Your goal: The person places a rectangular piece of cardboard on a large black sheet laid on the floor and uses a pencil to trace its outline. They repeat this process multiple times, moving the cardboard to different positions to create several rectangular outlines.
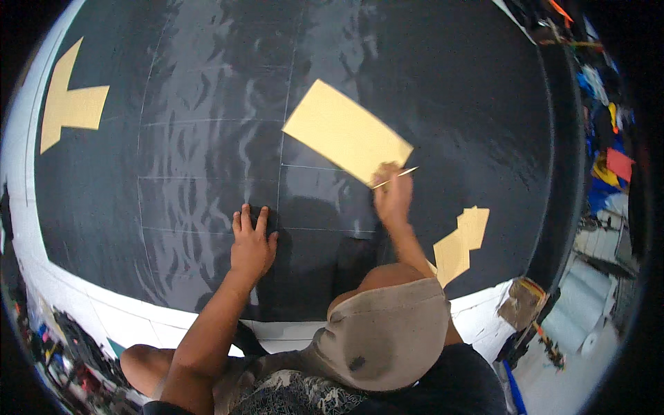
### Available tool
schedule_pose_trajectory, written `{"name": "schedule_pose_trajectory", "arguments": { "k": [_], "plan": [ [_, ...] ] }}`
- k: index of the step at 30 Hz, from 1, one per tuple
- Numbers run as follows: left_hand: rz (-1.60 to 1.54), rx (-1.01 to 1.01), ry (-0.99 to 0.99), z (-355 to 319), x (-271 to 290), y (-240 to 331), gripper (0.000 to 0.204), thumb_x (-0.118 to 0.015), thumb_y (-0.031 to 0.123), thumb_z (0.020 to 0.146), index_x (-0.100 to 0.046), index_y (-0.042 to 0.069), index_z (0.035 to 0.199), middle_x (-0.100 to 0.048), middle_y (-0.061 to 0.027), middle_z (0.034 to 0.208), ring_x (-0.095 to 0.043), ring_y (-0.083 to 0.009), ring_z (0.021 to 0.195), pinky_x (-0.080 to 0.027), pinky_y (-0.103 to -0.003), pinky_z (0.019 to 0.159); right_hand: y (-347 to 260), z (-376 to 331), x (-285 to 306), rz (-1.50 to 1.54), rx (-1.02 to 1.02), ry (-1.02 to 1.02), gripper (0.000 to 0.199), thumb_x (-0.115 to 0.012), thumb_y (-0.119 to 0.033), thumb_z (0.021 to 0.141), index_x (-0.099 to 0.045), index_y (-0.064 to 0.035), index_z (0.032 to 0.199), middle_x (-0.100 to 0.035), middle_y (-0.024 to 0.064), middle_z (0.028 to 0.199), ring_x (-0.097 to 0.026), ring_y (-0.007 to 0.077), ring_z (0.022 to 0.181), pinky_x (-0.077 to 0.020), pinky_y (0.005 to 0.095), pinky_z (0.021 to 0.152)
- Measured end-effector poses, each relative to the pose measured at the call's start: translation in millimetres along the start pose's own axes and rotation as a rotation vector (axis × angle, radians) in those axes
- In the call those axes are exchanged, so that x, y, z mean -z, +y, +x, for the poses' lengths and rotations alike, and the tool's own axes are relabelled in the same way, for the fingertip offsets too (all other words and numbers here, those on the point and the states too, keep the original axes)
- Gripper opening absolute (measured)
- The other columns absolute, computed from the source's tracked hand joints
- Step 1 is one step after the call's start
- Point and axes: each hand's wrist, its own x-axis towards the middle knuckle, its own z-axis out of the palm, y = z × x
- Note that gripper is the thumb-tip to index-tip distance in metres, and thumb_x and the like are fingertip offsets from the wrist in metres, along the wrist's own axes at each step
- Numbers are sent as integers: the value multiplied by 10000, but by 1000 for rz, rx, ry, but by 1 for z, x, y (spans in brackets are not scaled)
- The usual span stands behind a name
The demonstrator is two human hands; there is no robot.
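A wide, glossy black sheet (207, 149) with thin pale lines marked on it spreads in front of me. My left hand (253, 242) lies palm down on it, fingers apart, with nothing held. My right hand (394, 190) pinches a thin, pale yellow, pen-like stick (408, 171), held slantwise. This hand is at the near right corner of a yellow rectangular card (346, 128), covering part of its edge. The card lies tilted on the sheet. Whether the stick's tip touches the sheet cannot be made out.
At the far left lies a T-shaped yellow card (72, 100). Smaller yellow cards (453, 254) overlap right of my bent leg (387, 332). A white tiled floor (97, 294) borders the sheet; a brown box (522, 304), a pale roll (581, 304) and clutter stand at right.
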Motion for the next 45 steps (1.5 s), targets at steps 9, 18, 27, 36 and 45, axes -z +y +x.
{"name": "schedule_pose_trajectory", "arguments": {
  "k": [9,18,27,36,45],
  "plan": [
    [-97,-6,269,39,18,48,474,-705,200,912,-566,89,1351,-500,-232,1399,-495,-434,1273,-418,-504,1074,63,60,25,119,178,-110,353,-744,-142,905,-590,-69,1213,-672,104,1279,-491,373,1375,-289,548,1175],
    [-38,-287,536,144,-30,122,543,-714,255,922,-542,122,1420,-388,-245,1534,-363,-479,1428,-302,-564,1184,58,61,16,191,238,-123,271,-754,-191,905,-549,-59,1022,-680,90,1291,-524,384,1338,-281,570,1166],
    [-16,-211,498,144,-51,113,563,-686,334,952,-524,156,1462,-344,-207,1588,-289,-464,1479,-242,-581,1210,88,43,33,118,66,-3,418,-833,-274,832,-481,-66,922,-619,158,1377,-453,397,1394,-255,563,1177],
    [-17,-216,474,145,-55,112,583,-682,382,953,-514,171,1470,-327,-196,1600,-259,-434,1501,-226,-575,1218,92,40,30,157,38,28,452,-862,-296,792,-503,-73,955,-620,130,1380,-454,398,1399,-216,581,1194],
    [-74,-223,523,142,-53,107,604,-725,350,920,-536,129,1450,-363,-226,1577,-298,-467,1477,-237,-598,1207,84,44,32,149,-9,-26,424,-862,-270,784,-570,-63,1010,-618,145,1377,-433,389,1416,-184,581,1220]
  ]
}}
